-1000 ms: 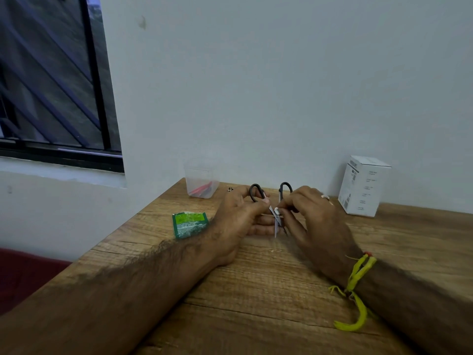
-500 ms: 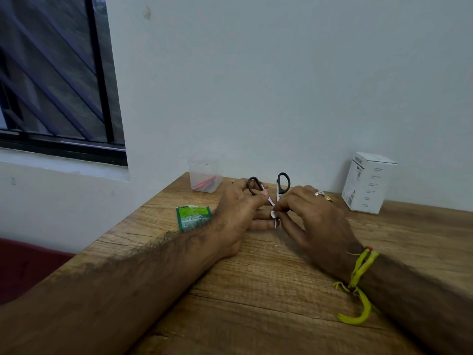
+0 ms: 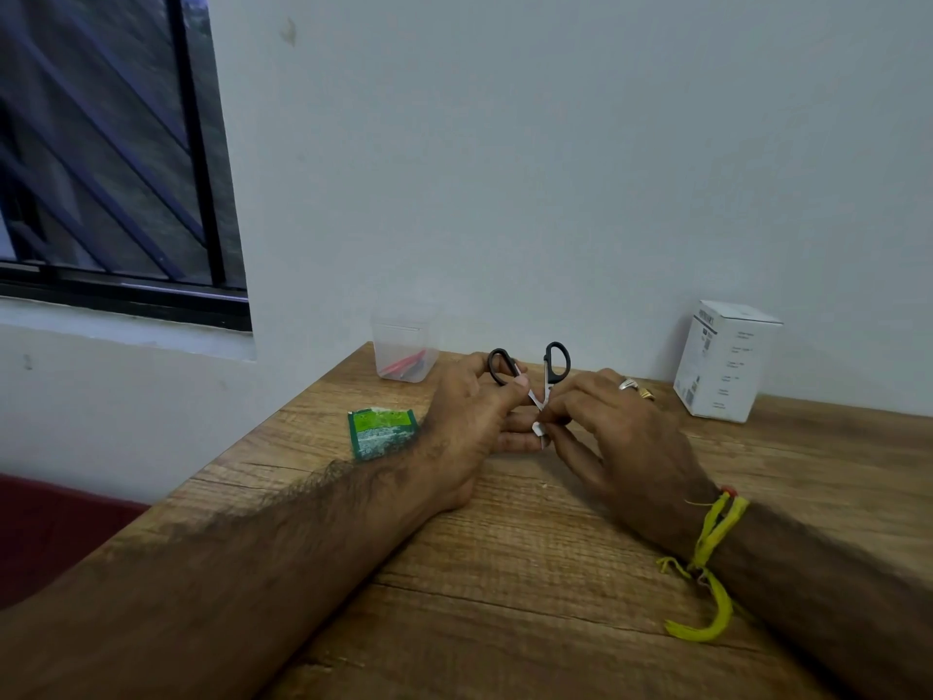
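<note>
Small scissors (image 3: 554, 363) with black loop handles stand upright over the wooden table (image 3: 530, 573), handles up and spread apart, blades pointing down. My left hand (image 3: 469, 421) grips the left handle loop with thumb and fingers. My right hand (image 3: 616, 437) pinches a small white piece (image 3: 538, 428) at the blades, just below where they cross. The blade tips are mostly hidden between my fingers. Both wrists rest on the table.
A green sachet (image 3: 382, 430) lies left of my left hand. A clear plastic cup (image 3: 404, 348) with red items stands at the wall. A white carton (image 3: 724, 361) stands at the back right. The table's left edge runs diagonally beside a window.
The scissor handles have spread wider apart and the right loop stands higher. My right fingers have shifted down onto the white piece at the blades. The view has tilted slightly.
</note>
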Demonstrator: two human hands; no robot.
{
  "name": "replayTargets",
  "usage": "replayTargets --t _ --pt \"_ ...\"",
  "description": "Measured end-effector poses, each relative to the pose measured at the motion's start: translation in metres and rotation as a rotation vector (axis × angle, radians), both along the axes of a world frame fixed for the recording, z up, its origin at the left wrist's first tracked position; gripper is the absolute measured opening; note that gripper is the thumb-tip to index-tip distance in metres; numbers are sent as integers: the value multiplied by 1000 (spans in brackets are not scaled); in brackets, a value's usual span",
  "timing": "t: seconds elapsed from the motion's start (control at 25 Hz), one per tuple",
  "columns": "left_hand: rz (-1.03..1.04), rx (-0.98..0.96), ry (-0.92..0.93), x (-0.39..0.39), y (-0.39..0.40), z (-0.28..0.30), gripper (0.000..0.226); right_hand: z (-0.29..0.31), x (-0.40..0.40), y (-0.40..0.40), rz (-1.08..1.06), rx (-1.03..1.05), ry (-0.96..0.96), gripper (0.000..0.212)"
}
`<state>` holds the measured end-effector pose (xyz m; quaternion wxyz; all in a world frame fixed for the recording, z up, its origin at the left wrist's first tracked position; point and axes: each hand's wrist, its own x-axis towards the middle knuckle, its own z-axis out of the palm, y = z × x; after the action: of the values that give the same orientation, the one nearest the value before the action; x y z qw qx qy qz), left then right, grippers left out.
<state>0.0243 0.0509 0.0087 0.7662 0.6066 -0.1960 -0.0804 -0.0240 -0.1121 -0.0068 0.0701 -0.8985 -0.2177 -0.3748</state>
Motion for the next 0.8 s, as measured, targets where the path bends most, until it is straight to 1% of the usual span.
replayTargets --t 0.2,0.36,0.6,0.8 --pt "11 5 -15 -2 0 1 6 -1 0 0 18 -8 7 20" --pt "46 13 -17 -2 0 2 7 -2 0 0 23 -54 8 12" --pt "102 -27 12 0 -2 2 16 1 -2 3 43 -73 -41 9" --pt "123 -33 6 -1 -3 2 12 -1 -2 5 69 -45 -6 5"
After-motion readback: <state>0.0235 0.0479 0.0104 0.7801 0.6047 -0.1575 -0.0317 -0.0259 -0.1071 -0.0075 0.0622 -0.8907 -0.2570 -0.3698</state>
